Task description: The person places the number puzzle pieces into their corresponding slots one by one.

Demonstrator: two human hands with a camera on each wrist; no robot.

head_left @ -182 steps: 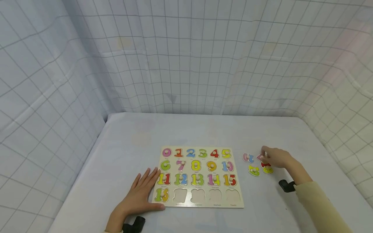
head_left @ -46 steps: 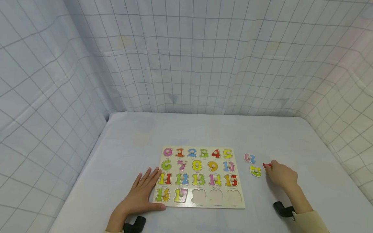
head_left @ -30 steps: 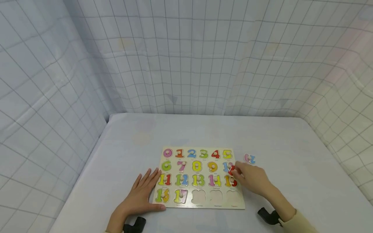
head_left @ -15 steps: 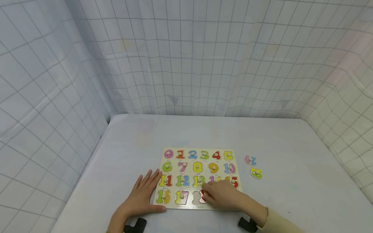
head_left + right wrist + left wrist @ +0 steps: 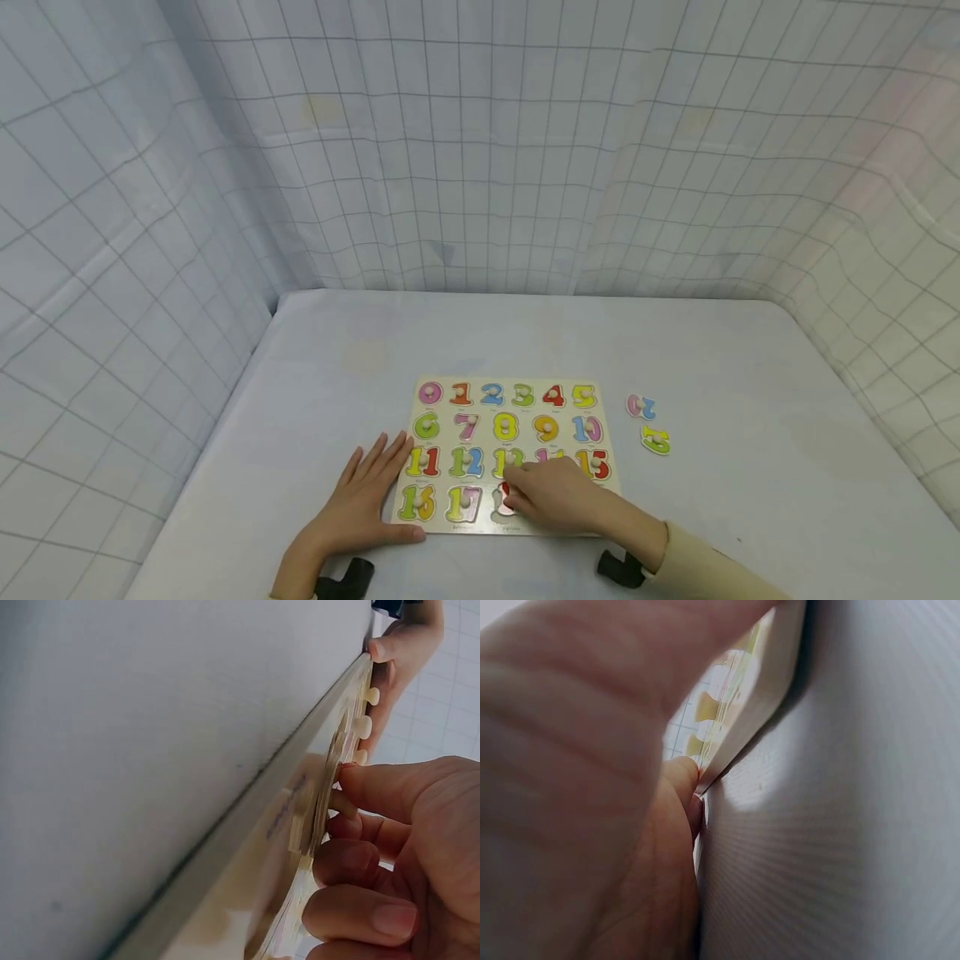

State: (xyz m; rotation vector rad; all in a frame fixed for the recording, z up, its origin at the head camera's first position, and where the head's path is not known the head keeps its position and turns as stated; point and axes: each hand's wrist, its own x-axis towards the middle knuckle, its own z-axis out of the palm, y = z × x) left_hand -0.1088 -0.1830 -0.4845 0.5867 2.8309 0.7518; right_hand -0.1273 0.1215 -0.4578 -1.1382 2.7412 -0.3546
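A wooden number puzzle board (image 5: 442, 527) lies on the white-covered table. My left hand (image 5: 360, 508) rests spread along its left edge, thumb at the lower left corner. Over the bottom row, my right hand (image 5: 558, 496) pinches a red-and-yellow number piece (image 5: 504, 498) at the recess right of the 17 piece (image 5: 464, 503). In the right wrist view, thumb and fingers grip that piece by its knob (image 5: 343, 801), close against the board; part of the recess shows beside it. The right hand hides the rest of the bottom row.
Right of the board lie two loose pieces: a pink-and-blue 20 (image 5: 641, 407) and a yellow-green number piece (image 5: 656, 440), both turned around. Knobbed numbers fill the upper rows. Gridded white curtains (image 5: 480, 167) enclose the table at the back and sides.
The 17 piece has gone into the board. My right hand then picked up the red-and-yellow piece at the right and carried it left to the bottom row. My left hand has stayed put.
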